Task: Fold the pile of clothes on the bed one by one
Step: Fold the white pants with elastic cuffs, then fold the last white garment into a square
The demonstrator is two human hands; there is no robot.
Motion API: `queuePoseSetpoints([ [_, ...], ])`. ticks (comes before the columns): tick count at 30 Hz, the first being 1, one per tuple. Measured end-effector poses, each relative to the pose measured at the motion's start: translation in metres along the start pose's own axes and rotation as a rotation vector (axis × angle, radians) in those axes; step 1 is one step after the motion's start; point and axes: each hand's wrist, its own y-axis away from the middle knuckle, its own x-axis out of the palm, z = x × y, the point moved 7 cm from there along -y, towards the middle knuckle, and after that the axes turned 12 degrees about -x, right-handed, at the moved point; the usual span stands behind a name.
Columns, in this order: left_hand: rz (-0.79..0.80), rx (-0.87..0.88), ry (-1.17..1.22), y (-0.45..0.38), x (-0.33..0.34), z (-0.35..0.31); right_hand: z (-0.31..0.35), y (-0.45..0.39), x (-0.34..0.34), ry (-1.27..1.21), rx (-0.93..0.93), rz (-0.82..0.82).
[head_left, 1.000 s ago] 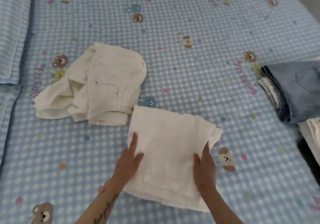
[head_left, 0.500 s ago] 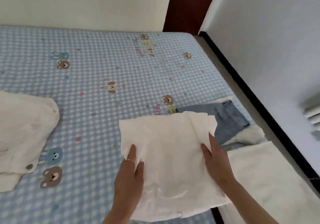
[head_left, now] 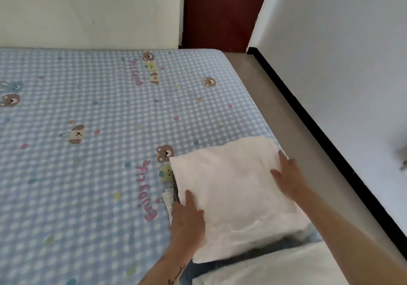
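Note:
A folded white garment (head_left: pixel 233 188) lies near the right edge of the bed, on top of a stack of folded clothes. Of that stack only a strip of blue denim (head_left: pixel 220 262) and a striped edge (head_left: pixel 168 199) peek out. My left hand (head_left: pixel 187 221) grips the garment's near left edge, thumb on top. My right hand (head_left: pixel 288 177) holds its right side, fingers over the cloth. Another folded white piece (head_left: pixel 275 267) lies in front at the bottom right. The unfolded pile is out of view.
The bed (head_left: pixel 88 152) has a blue checked sheet with bear prints. A strip of grey floor (head_left: pixel 286 135) runs along its right side, then a black skirting and a white wall (head_left: pixel 341 53). A headboard wall stands at the back.
Both hands carried the folded white garment from the middle of the bed to the right, onto the denim stack. The view swung right; the crumpled white pile left the frame.

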Motion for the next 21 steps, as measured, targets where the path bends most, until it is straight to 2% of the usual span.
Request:
queuePoseSetpoints([
  [2,-0.172,0.08,-0.263,0.0,0.004,-0.009,0.009,0.0,0.013,0.248,-0.087,-0.114],
  [4,-0.317,0.328,-0.336,0.002,0.011,-0.029,0.029,0.004,0.033,0.354,-0.296,-0.168],
  [5,-0.343,0.431,-0.377,0.0,0.021,-0.034,0.032,0.003,0.047,0.41,-0.353,-0.115],
  [7,-0.275,0.46,-0.466,-0.01,0.038,-0.03,0.014,0.002,0.07,0.461,-0.33,-0.007],
  [11,-0.194,0.441,-0.517,-0.025,0.072,-0.005,-0.02,0.007,0.098,0.364,-0.238,0.0],
  [16,-0.121,0.423,-0.503,-0.035,0.081,-0.001,-0.02,0.005,0.11,0.351,-0.187,0.028],
  [21,-0.067,0.448,-0.526,0.001,0.052,0.03,0.015,0.02,0.09,0.358,-0.059,0.17],
])
